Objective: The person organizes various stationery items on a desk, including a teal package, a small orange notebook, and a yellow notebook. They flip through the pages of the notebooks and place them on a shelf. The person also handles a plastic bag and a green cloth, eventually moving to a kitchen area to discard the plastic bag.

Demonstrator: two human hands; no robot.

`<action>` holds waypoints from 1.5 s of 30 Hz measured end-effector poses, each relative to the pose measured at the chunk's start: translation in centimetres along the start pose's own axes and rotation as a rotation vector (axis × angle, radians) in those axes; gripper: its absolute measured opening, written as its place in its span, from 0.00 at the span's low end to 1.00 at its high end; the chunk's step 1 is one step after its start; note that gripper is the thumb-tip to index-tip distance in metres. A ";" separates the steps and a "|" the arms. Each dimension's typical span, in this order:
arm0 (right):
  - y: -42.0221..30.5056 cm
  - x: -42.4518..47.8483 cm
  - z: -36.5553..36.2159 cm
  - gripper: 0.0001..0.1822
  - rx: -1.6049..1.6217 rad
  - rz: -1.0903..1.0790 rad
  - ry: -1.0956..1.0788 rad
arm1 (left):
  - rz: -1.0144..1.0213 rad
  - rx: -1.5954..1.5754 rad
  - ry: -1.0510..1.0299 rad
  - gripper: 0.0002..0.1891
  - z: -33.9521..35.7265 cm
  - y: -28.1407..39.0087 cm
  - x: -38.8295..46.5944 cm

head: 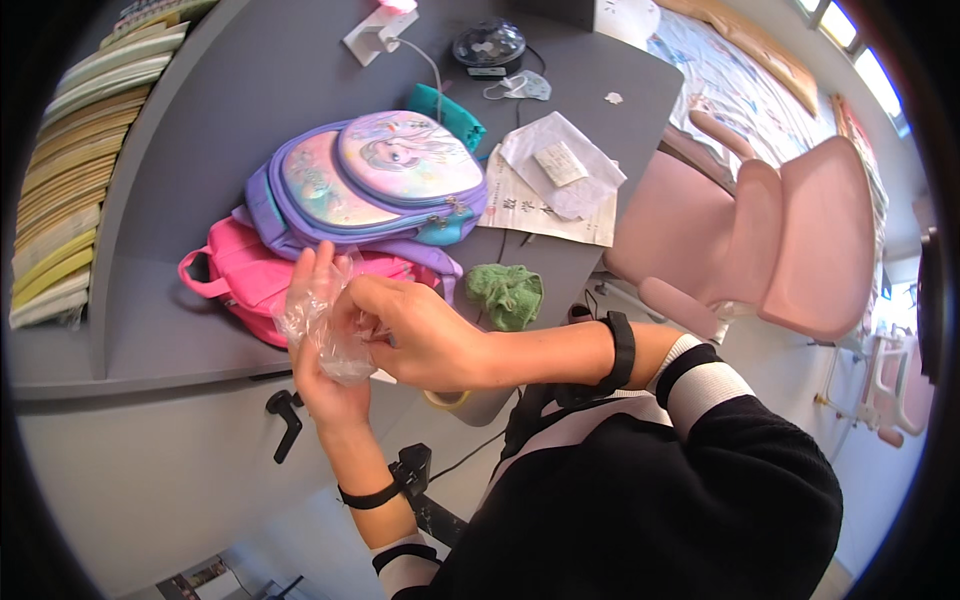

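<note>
Crinkled thin clear plastic (pixel 341 349), a bag or a disposable glove, covers part of my left hand (pixel 319 375). That hand is raised with its fingers extended, and the plastic lies about the fingers and palm. My right hand (pixel 420 330) crosses over from the right, its bent fingers pinching the plastic at the left palm. Behind both hands, a pink bag (pixel 244 270) lies on the grey desk (pixel 195 150), partly under a purple backpack (pixel 405 165) with a printed front. A bunched green cloth (pixel 506 294) rests on the desk beyond my right wrist.
Papers (pixel 551 210) with a small packet (pixel 561 163), a teal pouch (pixel 450 116), a face mask (pixel 529 85) and a domed device (pixel 489 46) are on the desk. Books (pixel 82 165) line the left shelf. A pink chair (pixel 675 210) stands right; a tape roll (pixel 448 400) is below the right hand.
</note>
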State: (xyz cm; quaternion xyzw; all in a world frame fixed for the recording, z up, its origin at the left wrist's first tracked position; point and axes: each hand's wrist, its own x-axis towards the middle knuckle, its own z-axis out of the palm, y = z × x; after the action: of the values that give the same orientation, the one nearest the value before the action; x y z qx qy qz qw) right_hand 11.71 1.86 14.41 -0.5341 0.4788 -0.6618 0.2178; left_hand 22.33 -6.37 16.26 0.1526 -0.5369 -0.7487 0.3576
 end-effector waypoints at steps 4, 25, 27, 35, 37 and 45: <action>0.2 -0.9 -0.7 0.32 0.098 0.196 0.072 | -0.042 -0.058 -0.255 0.44 -0.8 -1.0 -0.8; 4.5 -9.0 -15.6 0.12 -0.077 0.549 0.092 | 0.038 0.146 0.664 0.21 -5.2 -5.6 -1.3; 6.4 -11.2 -19.7 0.12 -0.231 0.652 0.176 | 0.030 0.199 0.694 0.22 -6.3 -5.7 -3.5; 17.7 -8.9 -29.5 0.36 -0.934 0.541 0.258 | -0.148 0.067 0.843 0.35 -4.9 -7.4 -6.8; 20.6 -6.4 -29.4 0.44 -1.037 0.624 0.258 | -0.149 0.020 0.816 0.41 -4.0 -7.3 -6.9; 28.1 -3.6 -28.5 0.53 -1.074 0.909 0.047 | -0.193 0.062 0.946 0.37 -1.7 -7.8 -9.0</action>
State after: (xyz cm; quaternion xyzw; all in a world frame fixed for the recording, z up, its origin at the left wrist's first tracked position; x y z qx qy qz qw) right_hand -19.45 3.61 -10.86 -0.3003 0.9197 -0.1887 0.1686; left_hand 26.75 0.03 7.15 0.5360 -0.3209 -0.6106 0.4867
